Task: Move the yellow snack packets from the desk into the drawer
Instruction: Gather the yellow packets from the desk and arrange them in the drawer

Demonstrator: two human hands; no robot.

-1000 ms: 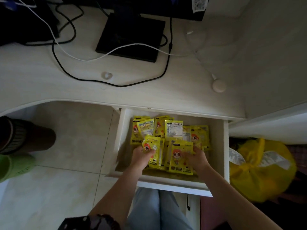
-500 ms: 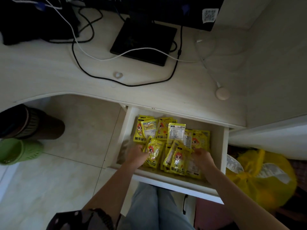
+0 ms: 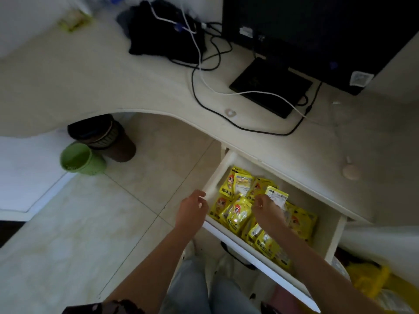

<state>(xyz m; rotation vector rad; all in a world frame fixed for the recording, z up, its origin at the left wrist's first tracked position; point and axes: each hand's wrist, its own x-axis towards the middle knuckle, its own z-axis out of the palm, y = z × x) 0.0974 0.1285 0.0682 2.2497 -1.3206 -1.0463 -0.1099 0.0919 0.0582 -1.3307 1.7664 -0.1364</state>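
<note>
Several yellow snack packets (image 3: 238,214) with a cartoon face lie heaped in the open white drawer (image 3: 226,233) under the desk (image 3: 136,87). My left hand (image 3: 191,209) hovers just outside the drawer's front left corner, fingers loosely bent and holding nothing. Inside the drawer, my right hand (image 3: 267,210) rests on top of the heap. Its fingertips touch a packet (image 3: 277,197) that shows its white printed back, and no packet is visibly gripped. I see no yellow packets on the desk top.
On the desk stand a dark monitor (image 3: 317,30) on a black base (image 3: 269,87), with black and white cables (image 3: 204,75) and a small round white object (image 3: 351,171). A green bin (image 3: 79,159) and a brown bin (image 3: 108,139) sit on the tiled floor. A yellow bag (image 3: 371,282) lies right of the drawer.
The view has swung left and tilted. My left hand has come out of the drawer to its left corner. My right hand has moved from the right side toward the middle of the heap.
</note>
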